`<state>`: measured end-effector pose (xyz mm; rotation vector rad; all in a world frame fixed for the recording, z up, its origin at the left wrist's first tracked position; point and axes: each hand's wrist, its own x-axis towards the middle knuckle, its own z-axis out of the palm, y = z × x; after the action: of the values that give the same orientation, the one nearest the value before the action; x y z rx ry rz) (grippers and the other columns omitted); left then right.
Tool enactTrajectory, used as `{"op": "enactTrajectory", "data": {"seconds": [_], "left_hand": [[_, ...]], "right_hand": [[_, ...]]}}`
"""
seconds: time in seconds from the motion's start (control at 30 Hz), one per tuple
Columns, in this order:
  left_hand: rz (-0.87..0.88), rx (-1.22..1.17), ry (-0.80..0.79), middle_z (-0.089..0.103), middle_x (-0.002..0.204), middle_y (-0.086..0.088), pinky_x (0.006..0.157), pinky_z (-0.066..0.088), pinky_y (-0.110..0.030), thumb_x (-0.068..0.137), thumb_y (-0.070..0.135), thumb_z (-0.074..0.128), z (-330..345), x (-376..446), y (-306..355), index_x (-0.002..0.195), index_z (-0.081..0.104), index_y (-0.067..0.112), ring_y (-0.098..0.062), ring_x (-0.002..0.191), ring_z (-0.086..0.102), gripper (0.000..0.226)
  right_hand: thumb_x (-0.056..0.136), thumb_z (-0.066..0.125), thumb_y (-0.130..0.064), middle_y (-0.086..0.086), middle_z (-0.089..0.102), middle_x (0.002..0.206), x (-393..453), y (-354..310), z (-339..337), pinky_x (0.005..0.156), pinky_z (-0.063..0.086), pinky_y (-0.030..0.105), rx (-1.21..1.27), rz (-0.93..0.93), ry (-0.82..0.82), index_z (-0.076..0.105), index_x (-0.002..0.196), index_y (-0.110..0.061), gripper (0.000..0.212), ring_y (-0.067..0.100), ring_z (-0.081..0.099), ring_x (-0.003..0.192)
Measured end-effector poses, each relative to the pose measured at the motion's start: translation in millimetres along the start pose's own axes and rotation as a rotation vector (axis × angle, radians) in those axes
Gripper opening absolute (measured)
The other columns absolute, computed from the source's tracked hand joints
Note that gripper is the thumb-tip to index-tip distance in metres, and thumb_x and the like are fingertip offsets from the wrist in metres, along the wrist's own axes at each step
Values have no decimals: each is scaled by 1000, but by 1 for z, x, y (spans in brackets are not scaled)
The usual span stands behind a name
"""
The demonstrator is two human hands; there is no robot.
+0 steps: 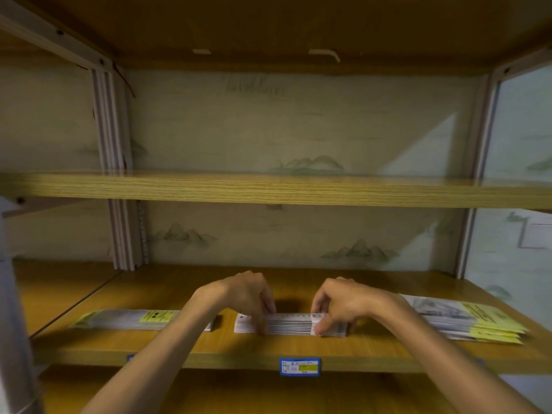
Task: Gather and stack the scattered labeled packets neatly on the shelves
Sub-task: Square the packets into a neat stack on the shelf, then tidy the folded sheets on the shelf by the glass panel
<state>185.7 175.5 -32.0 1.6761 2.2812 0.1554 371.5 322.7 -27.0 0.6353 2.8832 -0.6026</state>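
Wooden boards the colour of honey make up the shelf (191,342) where both hands are at work, with a second, paler board (268,191) running across above it and pale wallpaper printed with faint green hills (307,165) behind. At the middle of the lower shelf, close to its front edge, lies a flat stack of white packets (291,324) with printed black lines on their faces. The left hand (248,294) comes down on the stack's left part, its fingers (267,309) curled over the top and pinching the packets from above and in front. The right hand (343,303) holds the stack's right end in the same way, fingers (324,325) bent round the near edge and thumb toward the back, so both hands are clasped on the one stack. To the left, partly hidden behind the left forearm, a second pile of packets (131,319) lies flat, with yellow labels showing on top. To the right, a third and more fanned pile (469,319) rests near the shelf's right end, its yellow ends splayed out unevenly toward the front. A small blue-bordered tag (299,366) with a yellow patch is stuck on the front lip of the shelf, just below the stack in hand. Grey metal uprights (112,121) stand at the left rear and at the right side.
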Motion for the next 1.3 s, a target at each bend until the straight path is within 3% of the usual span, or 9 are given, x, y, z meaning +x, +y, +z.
{"op": "enactTrajectory", "data": {"seconds": [0.2,0.33,0.47,0.53,0.67,0.77,1.07,1.3], "left_hand": [[7,-32,6,69,113,11,73,46,-18,72,33,87,2,1,-4,115,73,28,-3,96,60,46],[-2,-22,-33,67,119,10,76,45,-18,74,33,86,0,-1,0,121,69,28,-6,103,59,50],[-16,-13,-53,57,136,11,94,47,-27,73,50,83,-10,-5,8,140,51,34,-12,118,54,76],[30,-56,94,51,142,13,103,44,-32,75,58,77,-15,-9,11,144,45,39,-13,128,49,79],[111,38,644,33,158,14,113,34,-41,85,68,56,-18,-19,13,151,30,44,-14,143,33,75],[135,133,820,23,163,9,114,32,-43,87,73,39,-11,-24,9,155,18,43,-16,146,28,78],[163,121,842,18,164,8,116,30,-45,86,72,39,-10,-22,-1,156,8,44,-19,147,28,81],[202,125,797,16,164,10,117,24,-43,88,58,54,-16,-12,27,156,11,45,-18,149,24,81]], "right_hand": [[76,83,-32,-8,61,112,5,2,2,58,54,19,-9,-5,10,67,111,-26,39,15,61,96],[76,82,-42,-8,58,113,6,1,1,77,57,28,-105,-3,10,65,113,-29,43,12,56,102],[74,75,-61,-9,60,115,2,-2,-6,90,51,35,-193,4,53,64,119,-32,54,11,55,106],[78,67,-68,-8,59,127,-1,-5,-10,97,49,37,-180,-32,154,59,129,-32,63,12,54,114],[90,47,-69,-8,35,155,-7,-11,-10,114,34,44,-128,-173,480,32,150,-38,69,15,34,141],[94,36,-69,-11,25,159,-7,-10,-5,119,25,44,-172,-192,618,18,153,-44,66,14,25,146],[97,37,-63,-7,27,160,-14,-21,-5,118,21,39,-263,-160,629,18,154,-41,64,15,25,147],[97,40,-63,-8,31,157,-35,1,-15,116,25,40,-268,-100,622,22,154,-40,64,14,30,144]]}}
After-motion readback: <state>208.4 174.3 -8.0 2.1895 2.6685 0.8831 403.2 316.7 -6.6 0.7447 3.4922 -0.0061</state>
